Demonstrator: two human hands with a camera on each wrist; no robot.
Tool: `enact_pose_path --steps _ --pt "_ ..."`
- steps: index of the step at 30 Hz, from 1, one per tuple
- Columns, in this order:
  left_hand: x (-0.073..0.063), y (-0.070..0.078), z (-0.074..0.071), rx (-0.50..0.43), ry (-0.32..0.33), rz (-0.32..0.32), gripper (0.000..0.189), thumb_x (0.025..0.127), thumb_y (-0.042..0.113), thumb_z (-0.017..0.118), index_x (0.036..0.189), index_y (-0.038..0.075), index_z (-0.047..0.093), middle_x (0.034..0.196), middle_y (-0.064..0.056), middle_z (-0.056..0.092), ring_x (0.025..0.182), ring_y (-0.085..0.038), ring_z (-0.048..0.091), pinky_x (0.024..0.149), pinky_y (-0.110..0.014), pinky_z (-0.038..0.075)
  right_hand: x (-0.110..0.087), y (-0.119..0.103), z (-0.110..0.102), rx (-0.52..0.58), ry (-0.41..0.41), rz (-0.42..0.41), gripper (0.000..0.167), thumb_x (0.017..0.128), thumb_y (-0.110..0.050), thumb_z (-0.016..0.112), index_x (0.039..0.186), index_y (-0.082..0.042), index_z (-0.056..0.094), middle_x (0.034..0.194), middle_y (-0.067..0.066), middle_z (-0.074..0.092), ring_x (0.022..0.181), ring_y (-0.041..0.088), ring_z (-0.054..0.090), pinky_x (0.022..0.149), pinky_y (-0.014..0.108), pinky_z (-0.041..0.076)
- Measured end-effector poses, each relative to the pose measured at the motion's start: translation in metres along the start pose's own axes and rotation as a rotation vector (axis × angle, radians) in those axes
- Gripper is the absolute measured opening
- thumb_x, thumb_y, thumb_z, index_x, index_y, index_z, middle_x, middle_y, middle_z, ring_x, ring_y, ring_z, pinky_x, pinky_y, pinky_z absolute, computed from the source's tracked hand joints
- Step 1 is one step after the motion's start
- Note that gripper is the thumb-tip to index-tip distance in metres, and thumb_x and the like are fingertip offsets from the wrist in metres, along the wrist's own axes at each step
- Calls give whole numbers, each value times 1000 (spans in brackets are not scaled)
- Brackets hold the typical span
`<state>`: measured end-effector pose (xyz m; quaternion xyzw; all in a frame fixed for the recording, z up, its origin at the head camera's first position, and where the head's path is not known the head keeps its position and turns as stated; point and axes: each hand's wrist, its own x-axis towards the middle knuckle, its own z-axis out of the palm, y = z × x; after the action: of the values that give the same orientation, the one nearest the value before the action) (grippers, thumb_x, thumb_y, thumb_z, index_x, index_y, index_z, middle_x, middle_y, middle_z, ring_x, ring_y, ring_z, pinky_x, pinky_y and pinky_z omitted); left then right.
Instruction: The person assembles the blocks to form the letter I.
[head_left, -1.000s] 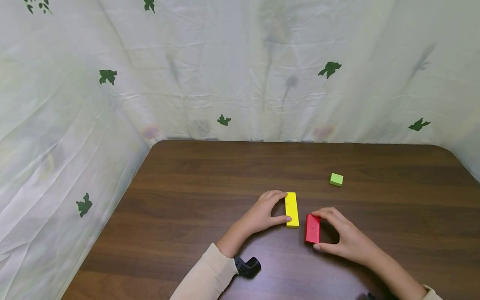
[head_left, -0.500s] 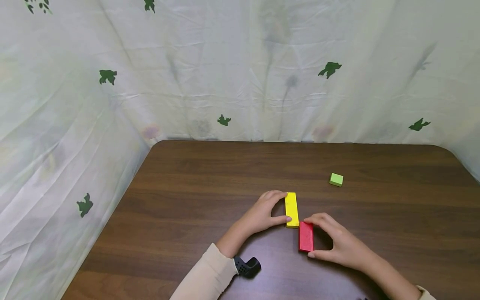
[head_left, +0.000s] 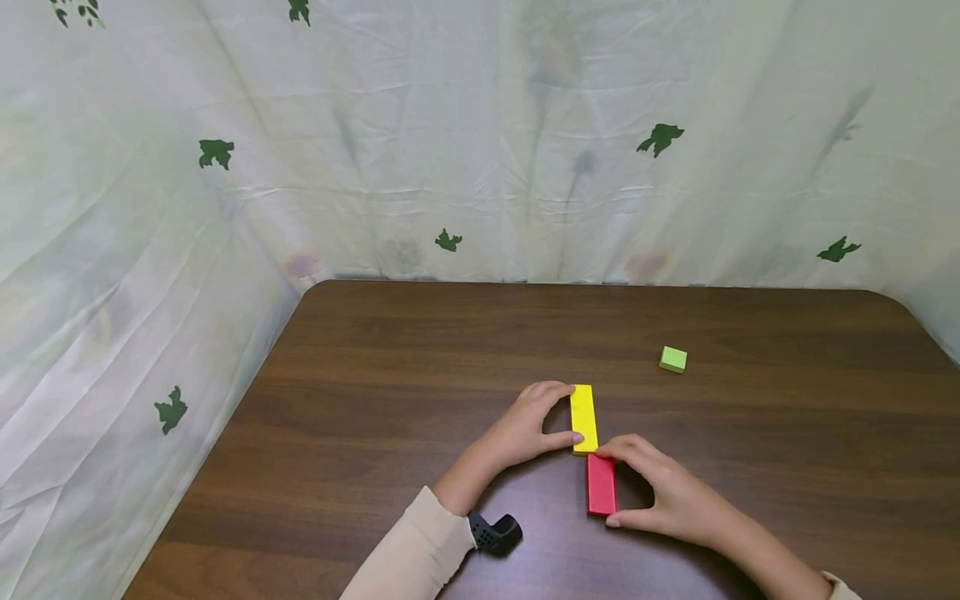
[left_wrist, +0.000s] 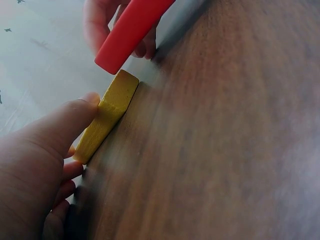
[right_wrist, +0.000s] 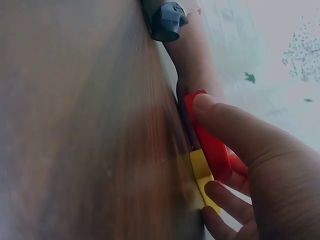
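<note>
A long yellow block (head_left: 582, 417) lies on the table, its long side running away from me. My left hand (head_left: 517, 429) holds it by the left side, thumb near the front end and fingertips at the far end. My right hand (head_left: 675, 492) pinches a red block (head_left: 601, 485) between thumb and fingers at its two ends. In the head view the red block sits just in front of the yellow one, its far end by the yellow's near end. The left wrist view shows the red block (left_wrist: 132, 32) raised off the wood, with a narrow gap from the yellow block (left_wrist: 120, 90).
A small light green block (head_left: 673, 359) lies farther back on the right of the brown wooden table (head_left: 420, 333). Behind the table hangs a pale curtain (head_left: 480, 150) with green leaf prints. A black device (head_left: 495, 534) is strapped to the left wrist.
My right hand has carried the red block left and toward me, from right of the yellow block to just before its near end. The left hand and yellow block have stayed put.
</note>
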<state>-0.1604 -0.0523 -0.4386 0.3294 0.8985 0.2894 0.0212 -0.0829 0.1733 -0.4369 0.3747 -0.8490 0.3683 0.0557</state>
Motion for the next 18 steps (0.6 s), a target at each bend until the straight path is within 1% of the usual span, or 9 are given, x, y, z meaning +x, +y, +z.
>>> enact_pose_path --steps 4,9,16,18 --pt "0 0 -1 0 0 0 64 79 41 65 131 9 44 128 -4 45 120 -19 37 99 -31 30 2 -2 1 2 -13 -2 65 67 -35 78 123 -17 50 117 -8 46 103 10 48 89 14 34" --pt "0 1 -1 -1 1 4 64 80 41 65 131 8 44 127 -4 46 120 -19 37 99 -31 30 3 -2 4 -10 -9 -25 65 67 -36 78 122 -16 51 117 -7 47 104 11 47 91 14 32" --pt "-1 0 -1 0 -4 4 64 80 39 65 131 8 44 128 -4 45 121 -19 36 100 -30 28 5 -4 6 -66 -20 -31 65 66 -39 78 121 -17 52 117 -8 48 104 11 46 86 30 39" --pt "-1 0 -1 0 -5 2 63 80 39 65 131 8 44 128 -4 45 121 -19 36 100 -30 28 5 -4 6 -79 -16 -38 65 66 -39 78 121 -17 53 117 -9 48 104 11 46 85 32 39"
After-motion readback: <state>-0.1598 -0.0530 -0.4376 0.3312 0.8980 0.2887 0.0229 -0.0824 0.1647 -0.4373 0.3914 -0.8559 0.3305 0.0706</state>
